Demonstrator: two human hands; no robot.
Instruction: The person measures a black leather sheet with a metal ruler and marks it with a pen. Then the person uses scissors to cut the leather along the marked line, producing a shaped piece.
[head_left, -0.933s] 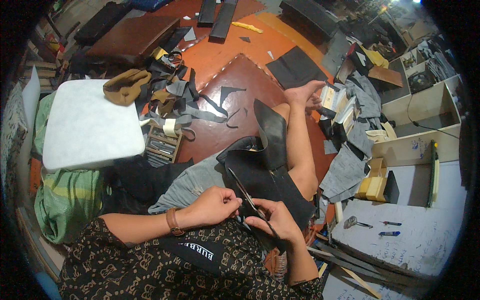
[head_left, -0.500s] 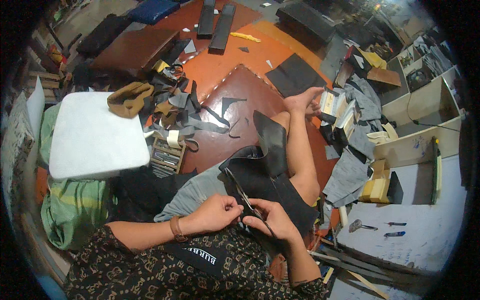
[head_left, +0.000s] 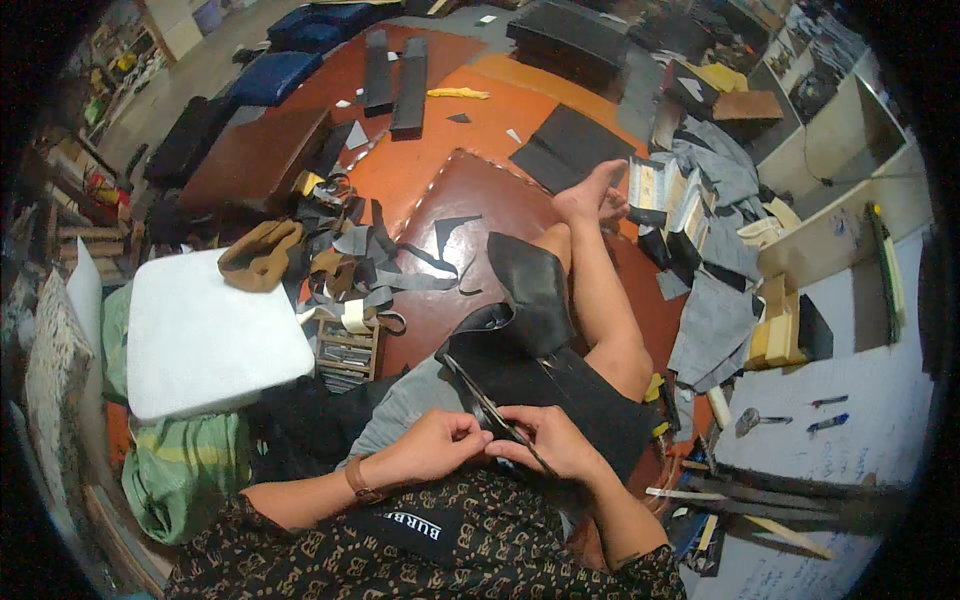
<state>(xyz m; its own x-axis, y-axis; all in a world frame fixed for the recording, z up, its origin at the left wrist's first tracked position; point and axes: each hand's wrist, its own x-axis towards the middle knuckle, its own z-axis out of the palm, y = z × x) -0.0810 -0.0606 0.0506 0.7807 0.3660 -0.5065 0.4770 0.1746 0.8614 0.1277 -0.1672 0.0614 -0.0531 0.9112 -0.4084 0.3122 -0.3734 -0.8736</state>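
Observation:
Over my lap lies a large piece of black leather (head_left: 575, 390), with a curved, glossy flap (head_left: 535, 285) standing up at its far end. My right hand (head_left: 555, 445) is closed around a pair of scissors (head_left: 487, 404), whose long blades point away and to the left over the leather's near left edge. Beside it my left hand (head_left: 440, 448) is closed in a pinch, its fingertips almost meeting the right hand's. Whatever it pinches is too small and dark to make out. Grey cloth (head_left: 400, 405) shows under the leather, beyond my left hand.
A white padded slab (head_left: 215, 340) stands at left with a brown cloth item (head_left: 262, 255) on it. Leather scraps (head_left: 350, 260) and a wooden tool tray (head_left: 347, 350) lie beside it. At right, a white board (head_left: 800, 450) holds small tools. Black strips (head_left: 790, 495) lie nearer me.
The view has shifted slightly, so the surroundings sit differently in the picture. My left fingertips have come closer to my right hand. The scissors stay in my right hand.

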